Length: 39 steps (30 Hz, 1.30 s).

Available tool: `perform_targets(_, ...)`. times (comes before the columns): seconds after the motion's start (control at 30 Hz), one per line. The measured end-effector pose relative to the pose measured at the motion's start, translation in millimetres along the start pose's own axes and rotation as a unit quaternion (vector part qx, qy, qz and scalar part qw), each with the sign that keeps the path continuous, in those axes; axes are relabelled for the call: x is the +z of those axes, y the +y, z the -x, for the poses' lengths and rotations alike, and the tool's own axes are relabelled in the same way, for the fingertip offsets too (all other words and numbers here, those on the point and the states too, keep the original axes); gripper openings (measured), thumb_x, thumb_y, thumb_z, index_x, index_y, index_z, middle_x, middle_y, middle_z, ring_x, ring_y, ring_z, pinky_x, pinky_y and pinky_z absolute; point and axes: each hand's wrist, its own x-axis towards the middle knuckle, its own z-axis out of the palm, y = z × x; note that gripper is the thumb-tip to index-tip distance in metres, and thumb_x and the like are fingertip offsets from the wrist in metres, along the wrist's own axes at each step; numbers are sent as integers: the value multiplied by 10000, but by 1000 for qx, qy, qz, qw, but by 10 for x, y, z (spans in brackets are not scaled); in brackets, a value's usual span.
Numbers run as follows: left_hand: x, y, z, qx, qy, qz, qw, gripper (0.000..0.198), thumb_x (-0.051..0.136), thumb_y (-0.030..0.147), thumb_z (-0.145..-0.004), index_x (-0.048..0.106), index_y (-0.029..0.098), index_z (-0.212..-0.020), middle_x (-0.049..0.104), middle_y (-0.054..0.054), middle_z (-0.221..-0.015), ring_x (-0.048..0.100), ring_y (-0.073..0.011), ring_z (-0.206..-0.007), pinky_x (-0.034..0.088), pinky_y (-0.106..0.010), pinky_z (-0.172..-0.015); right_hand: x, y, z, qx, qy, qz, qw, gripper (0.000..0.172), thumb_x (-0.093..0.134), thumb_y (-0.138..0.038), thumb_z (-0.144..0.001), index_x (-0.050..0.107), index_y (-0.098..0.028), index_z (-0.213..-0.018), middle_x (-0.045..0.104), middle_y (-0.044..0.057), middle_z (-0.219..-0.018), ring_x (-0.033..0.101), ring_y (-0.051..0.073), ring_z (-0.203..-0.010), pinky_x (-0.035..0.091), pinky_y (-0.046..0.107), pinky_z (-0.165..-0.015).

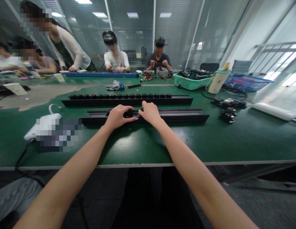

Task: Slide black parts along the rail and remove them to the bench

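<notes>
Fingers of the left hand [118, 117] and right hand [150, 113] curved narrowly around a black knob [129, 113] seated on the black rail [183, 118] at the middle of the worktop [245, 143], apparently to steady it.

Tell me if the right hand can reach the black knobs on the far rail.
Likely yes: the right hand rests on the near rail, and the knobs sit just beyond it, nothing standing between.

The bench [234, 140] is dark green with a worn beige patch at far left, the rail [172, 119] under the hands is matte black, the lattice basket [191, 83] teal, the other basket [248, 83] blue, the bottle [218, 82] cream with a teal lid.
</notes>
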Motion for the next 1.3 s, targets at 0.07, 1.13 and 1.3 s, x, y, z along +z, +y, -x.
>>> perform_targets(0.07, 0, -2, 1, -1, 0, 1, 1000, 631, 651, 747, -825, 713, 228, -1180, 732, -105, -1085, 637, -295, -1031, 504, -416, -923, -3, 6, -1, 1, -2, -1, 1000, 305, 546, -300, -983, 610, -130, -1228, 720, 170, -1197, 624, 300, -1166, 470, 386, -968)
perform_targets(1.13, -19, 20, -5, -10, -8, 6, 1000, 649, 648, 762, -814, 713, 232, -1182, 730, -107, -1089, 634, -300, -1032, 500, -421, -923, -5, 45, -12, 4, -3, -10, 1000, 317, 560, -307, -971, 614, -131, -1230, 730, 162, -1190, 646, 304, -1148, 485, 384, -958)
perform_targets(1.3, -22, 26, -5, -16, -11, 4, 1000, 631, 659, 754, -810, 712, 248, -1183, 729, -103, -1102, 630, -303, -1045, 499, -431, -939, -6, 50, -16, 5, -8, -13, 1000, 316, 557, -308, -972, 611, -137, -1232, 727, 167, -1198, 646, 300, -1149, 485, 388, -958)
